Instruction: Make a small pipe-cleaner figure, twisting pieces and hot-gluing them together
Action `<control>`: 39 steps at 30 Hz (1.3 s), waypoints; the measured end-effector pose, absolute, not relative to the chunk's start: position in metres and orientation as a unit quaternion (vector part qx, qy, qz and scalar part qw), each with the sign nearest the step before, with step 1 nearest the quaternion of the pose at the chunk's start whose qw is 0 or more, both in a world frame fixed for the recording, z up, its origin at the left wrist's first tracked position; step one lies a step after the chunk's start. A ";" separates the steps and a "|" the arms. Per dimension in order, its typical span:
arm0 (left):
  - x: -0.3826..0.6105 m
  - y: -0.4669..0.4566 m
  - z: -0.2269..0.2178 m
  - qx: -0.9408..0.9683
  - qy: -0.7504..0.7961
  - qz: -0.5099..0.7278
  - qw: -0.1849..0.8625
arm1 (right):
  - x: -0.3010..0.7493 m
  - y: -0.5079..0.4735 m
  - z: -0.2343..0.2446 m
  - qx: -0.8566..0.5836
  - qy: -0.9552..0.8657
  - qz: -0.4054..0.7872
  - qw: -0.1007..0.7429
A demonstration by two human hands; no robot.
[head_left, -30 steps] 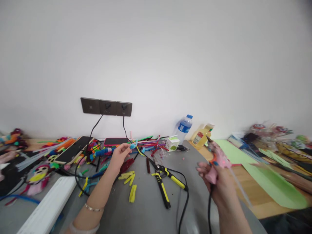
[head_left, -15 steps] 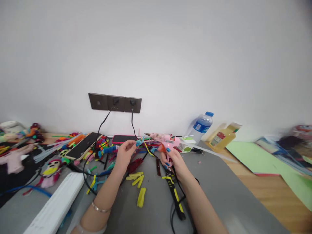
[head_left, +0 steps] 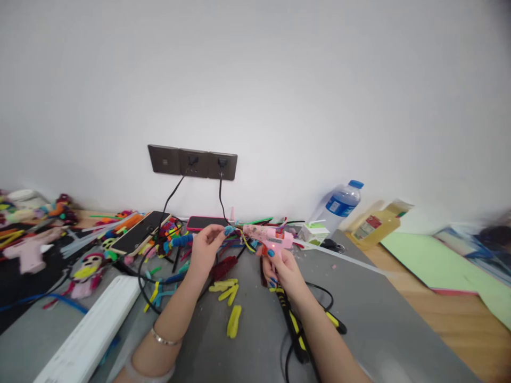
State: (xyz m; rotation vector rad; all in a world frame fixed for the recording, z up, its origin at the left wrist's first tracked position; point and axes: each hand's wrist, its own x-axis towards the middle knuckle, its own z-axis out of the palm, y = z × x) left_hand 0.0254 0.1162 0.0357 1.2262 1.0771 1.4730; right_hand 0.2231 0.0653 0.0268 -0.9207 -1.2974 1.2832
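My right hand (head_left: 285, 271) grips a pink hot glue gun (head_left: 275, 238), its nozzle pointing left and a long pale glue stick (head_left: 339, 255) out of its back. In my left hand (head_left: 207, 247), thumb and fingertips pinch a small light blue piece (head_left: 230, 230), seemingly pipe cleaner; blue nails make its outline hard to see. The nozzle tip is close to that piece; whether they touch I cannot tell. Below the hands, short fuzzy yellow pieces (head_left: 233, 321) lie on the grey mat (head_left: 255, 346). Yellow-and-black handled pliers (head_left: 295, 330) lie partly under my right forearm.
At left are a white power strip (head_left: 91, 335), a phone (head_left: 139, 233), a fuzzy doll (head_left: 85, 274) and tangled pipe cleaners. Black cords run to wall sockets (head_left: 192, 162). A water bottle (head_left: 339, 207), a juice bottle (head_left: 373, 223) and green paper (head_left: 427, 263) are at right.
The glue gun has turned a little so its nozzle sits lower, closer to my left fingertips. My view has shifted slightly. Both hands keep their holds.
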 end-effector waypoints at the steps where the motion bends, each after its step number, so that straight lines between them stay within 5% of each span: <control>1: 0.026 0.117 0.035 0.499 0.434 0.598 0.453 | 0.223 0.065 0.027 -0.388 -0.540 0.538 0.518; 39: 0.025 0.119 0.031 0.531 0.408 0.606 0.431 | 0.221 0.064 0.029 -0.390 -0.528 0.560 0.505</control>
